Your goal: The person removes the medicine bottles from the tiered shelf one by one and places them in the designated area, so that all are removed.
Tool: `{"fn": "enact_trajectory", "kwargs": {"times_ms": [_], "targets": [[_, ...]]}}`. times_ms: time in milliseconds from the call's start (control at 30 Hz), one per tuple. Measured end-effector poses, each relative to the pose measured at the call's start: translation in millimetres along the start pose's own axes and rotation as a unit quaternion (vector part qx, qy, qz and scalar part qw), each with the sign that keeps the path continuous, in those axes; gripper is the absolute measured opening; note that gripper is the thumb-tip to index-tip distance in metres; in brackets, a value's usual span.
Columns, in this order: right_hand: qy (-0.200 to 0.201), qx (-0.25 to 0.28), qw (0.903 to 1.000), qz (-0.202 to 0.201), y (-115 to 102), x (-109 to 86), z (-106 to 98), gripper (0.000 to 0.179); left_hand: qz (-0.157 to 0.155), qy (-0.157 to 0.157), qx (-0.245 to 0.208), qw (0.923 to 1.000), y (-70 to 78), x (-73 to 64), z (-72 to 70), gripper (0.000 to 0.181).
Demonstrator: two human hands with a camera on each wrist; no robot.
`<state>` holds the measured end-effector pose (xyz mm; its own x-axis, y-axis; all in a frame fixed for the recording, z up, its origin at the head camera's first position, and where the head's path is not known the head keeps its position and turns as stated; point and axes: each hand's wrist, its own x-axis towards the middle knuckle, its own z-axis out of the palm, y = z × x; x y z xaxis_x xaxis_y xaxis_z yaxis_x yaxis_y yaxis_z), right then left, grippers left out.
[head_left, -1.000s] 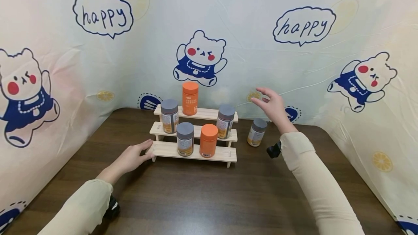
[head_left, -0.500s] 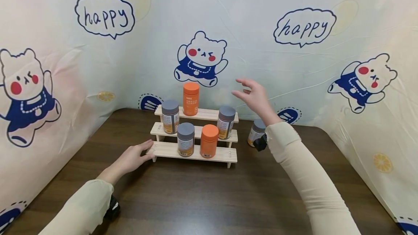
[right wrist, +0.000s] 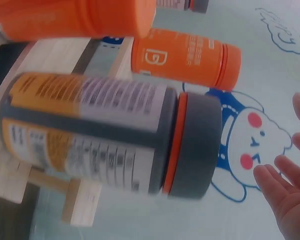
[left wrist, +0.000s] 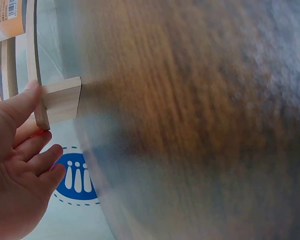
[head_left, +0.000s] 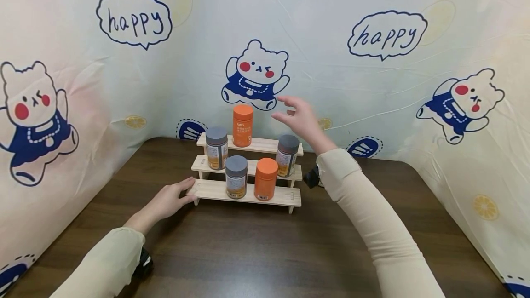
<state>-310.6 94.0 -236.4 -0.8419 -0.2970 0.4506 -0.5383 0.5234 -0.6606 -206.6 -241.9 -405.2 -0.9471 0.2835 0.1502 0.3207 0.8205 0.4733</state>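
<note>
A three-tier wooden display rack [head_left: 285, 194] holds several supplement bottles. My left hand [head_left: 167, 199] pinches the left end of its lowest board [left wrist: 34, 55] between thumb and fingers. An orange bottle [head_left: 242, 128] stands on the top tier. Grey-capped bottles stand at the left [head_left: 216, 151] and right [head_left: 286, 162] of the middle tier. The bottom tier bears a grey-capped bottle [head_left: 236, 183] beside an orange bottle [head_left: 265, 180]. My right hand [head_left: 302, 121] hovers right of the top orange bottle, fingers apart from the thumb and holding nothing; the right wrist view shows its fingers [right wrist: 270, 180] beyond the cap.
The rack stands on a dark brown wooden table [head_left: 248, 252]. Patterned cloth [head_left: 323, 59] with bears and "happy" bubbles encloses the back and sides. Black wrist cameras sit at both cuffs. Another grey-capped bottle, right of the rack, is now almost hidden behind my right wrist.
My right hand has moved left through the air, from above the bottle beside the rack to near the top orange bottle. My left hand has stayed at the rack.
</note>
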Motion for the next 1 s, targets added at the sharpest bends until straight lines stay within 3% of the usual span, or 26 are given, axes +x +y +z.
{"fn": "enact_trajectory", "kwargs": {"times_ms": [367,767,1000], "targets": [[-0.033,-0.006,0.9994,-0.012,-9,10.3,27,0.05,-0.002,0.002,-0.005,1.0,-0.9,-0.5,0.9,0.055],[-0.047,-0.009,0.9984,0.029,-16,16.6,50,0.053,-0.008,-0.008,-0.008,0.9999,-2.6,-0.2,1.0,0.056],[-0.059,-0.004,0.9977,0.032,-19,18.0,61,0.053,-0.01,-0.01,-0.006,0.9999,-2.6,0.3,0.4,0.056]]}}
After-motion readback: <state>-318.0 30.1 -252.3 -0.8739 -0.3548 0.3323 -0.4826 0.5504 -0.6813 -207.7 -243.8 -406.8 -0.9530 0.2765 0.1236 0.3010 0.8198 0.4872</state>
